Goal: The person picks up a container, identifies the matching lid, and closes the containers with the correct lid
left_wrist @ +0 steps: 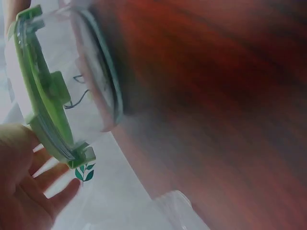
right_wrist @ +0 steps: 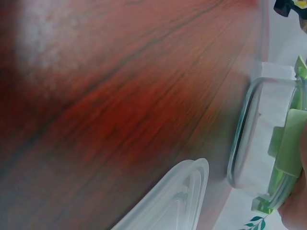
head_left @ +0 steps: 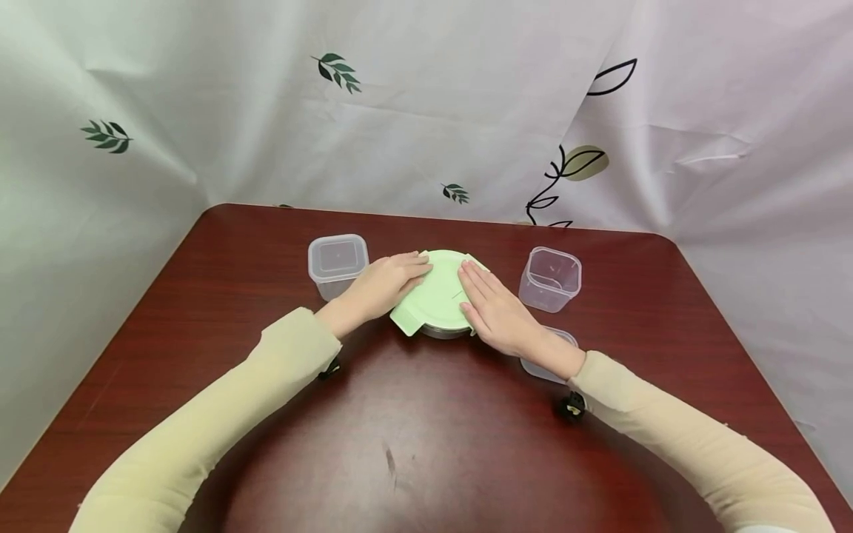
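A round glass container (left_wrist: 96,72) with a light green lid (head_left: 440,292) stands on the table. Locking flaps stick out around the lid's rim; the one at the front left (head_left: 406,320) slants outward. My left hand (head_left: 385,283) rests on the lid's left edge, its fingers fairly straight in the head view. On the lid's right part lies my right hand (head_left: 496,311), fingers extended and close together. In the right wrist view a green flap (right_wrist: 291,143) hangs down beside the glass wall, close to that hand, most of which is out of that frame.
A lidded clear plastic box (head_left: 338,259) stands behind my left wrist. To the right is an unlidded clear box (head_left: 550,281). A loose translucent lid (right_wrist: 180,201) lies under my right wrist. A patterned white cloth (head_left: 413,133) hangs behind the dark red table (head_left: 400,444).
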Demonstrator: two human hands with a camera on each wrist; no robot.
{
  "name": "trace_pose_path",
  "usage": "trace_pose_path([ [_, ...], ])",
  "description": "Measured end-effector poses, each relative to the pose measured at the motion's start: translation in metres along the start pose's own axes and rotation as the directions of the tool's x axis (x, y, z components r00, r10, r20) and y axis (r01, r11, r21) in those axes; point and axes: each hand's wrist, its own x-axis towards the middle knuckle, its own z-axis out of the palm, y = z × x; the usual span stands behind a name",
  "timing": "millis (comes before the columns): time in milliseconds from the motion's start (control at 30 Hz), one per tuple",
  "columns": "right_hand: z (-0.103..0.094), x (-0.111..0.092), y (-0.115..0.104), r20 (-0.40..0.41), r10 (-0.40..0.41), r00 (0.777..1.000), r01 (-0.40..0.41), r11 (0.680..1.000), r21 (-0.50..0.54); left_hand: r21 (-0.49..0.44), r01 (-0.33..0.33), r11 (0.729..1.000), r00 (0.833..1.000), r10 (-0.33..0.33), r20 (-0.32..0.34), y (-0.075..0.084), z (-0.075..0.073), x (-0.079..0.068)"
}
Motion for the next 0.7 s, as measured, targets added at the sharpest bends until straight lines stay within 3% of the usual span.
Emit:
trace_pose_path([
  [133,0.0,0.001,0.0,0.003,0.001,1.0,-0.001,1.0,-0.001,-0.003,-0.125,0.992,0.992,0.125,0.008,-0.001,-0.002,-0.012],
  [267,-0.001,0.001,-0.001,0.002,0.003,1.0,-0.003,1.0,-0.002,-0.058,-0.205,0.977,0.978,0.207,0.021,-0.002,-0.006,-0.022],
  [533,0.001,0.001,0.0,0.003,-0.004,1.0,0.004,1.0,-0.017,-0.16,-0.24,0.957,0.965,0.253,0.069,-0.008,-0.01,-0.038],
  [700,-0.001,0.001,-0.001,0.015,0.005,1.0,-0.005,1.0,-0.008,-0.14,-0.328,0.934,0.935,0.342,0.092,-0.011,-0.011,-0.041],
])
